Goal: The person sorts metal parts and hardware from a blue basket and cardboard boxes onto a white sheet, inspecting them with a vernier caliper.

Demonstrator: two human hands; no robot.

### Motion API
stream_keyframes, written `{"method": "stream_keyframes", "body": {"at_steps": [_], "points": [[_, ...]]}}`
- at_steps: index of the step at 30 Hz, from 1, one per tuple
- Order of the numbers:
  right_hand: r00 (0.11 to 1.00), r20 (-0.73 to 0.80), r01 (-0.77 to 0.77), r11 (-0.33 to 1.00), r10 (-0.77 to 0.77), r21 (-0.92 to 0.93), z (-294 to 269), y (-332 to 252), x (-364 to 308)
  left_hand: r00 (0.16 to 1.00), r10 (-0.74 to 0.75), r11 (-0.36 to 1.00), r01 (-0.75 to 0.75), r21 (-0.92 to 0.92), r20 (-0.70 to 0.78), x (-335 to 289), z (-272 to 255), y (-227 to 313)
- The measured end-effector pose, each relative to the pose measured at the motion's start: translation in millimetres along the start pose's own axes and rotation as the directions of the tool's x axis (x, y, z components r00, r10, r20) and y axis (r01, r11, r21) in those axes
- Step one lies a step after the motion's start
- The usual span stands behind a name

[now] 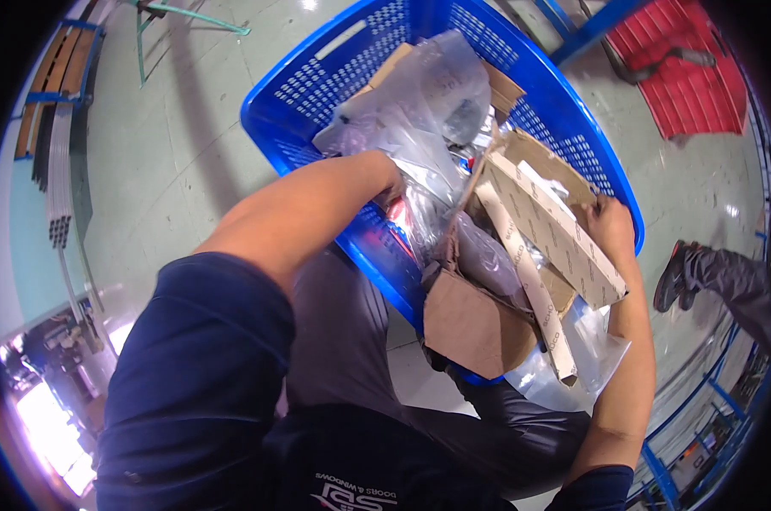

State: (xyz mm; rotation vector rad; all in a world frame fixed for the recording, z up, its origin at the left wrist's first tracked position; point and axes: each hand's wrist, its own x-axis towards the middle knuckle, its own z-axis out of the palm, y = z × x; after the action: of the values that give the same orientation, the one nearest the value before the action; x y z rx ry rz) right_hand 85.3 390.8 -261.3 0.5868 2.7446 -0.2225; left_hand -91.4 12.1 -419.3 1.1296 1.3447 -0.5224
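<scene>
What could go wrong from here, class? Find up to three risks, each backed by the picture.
1. The narrow cardboard strip appears to stick out past the blue perforated basket, so it might slide out.
2. The clear plastic bag hangs beside the right forearm and could snag or be pulled down.
3. The left hand has its fingertips out of sight among plastic wrapping; it might meet something sharp unseen.
</scene>
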Motion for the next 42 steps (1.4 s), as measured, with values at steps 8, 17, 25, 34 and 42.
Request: {"method": "stream_keyframes", "body": {"at_steps": [8, 17, 25, 34, 42], "points": [[1.0, -0.03, -0.002, 0.999, 0.004, 0.053, -3, 3, 0, 0.906, -0.355, 0.907, 0.394, 0.152, -0.23, 10, 14, 25], [1.0, 0.016, -0.002, 0.997, 0.001, 0.08, -1, 7, -2, 0.873, -0.073, 0.923, 0.242, 0.298, -0.482, 20, 34, 25], [1.0, -0.005, 0.011, 0.993, -0.01, 0.118, -6, 7, -4, 0.904, -0.097, 0.922, 0.239, 0.305, -0.417, 7, 34, 20], [1.0, 0.02, -0.011, 0.988, 0.008, 0.151, 2, 9, 1, 0.929, -0.232, 0.958, 0.27, 0.1, -0.288, 25, 30, 19], [1.0, 0.016, 0.007, 0.989, -0.009, 0.145, 8, 17, 3, 0.947, -0.27, 0.948, 0.293, 0.123, -0.177, 15, 14, 12]]}}
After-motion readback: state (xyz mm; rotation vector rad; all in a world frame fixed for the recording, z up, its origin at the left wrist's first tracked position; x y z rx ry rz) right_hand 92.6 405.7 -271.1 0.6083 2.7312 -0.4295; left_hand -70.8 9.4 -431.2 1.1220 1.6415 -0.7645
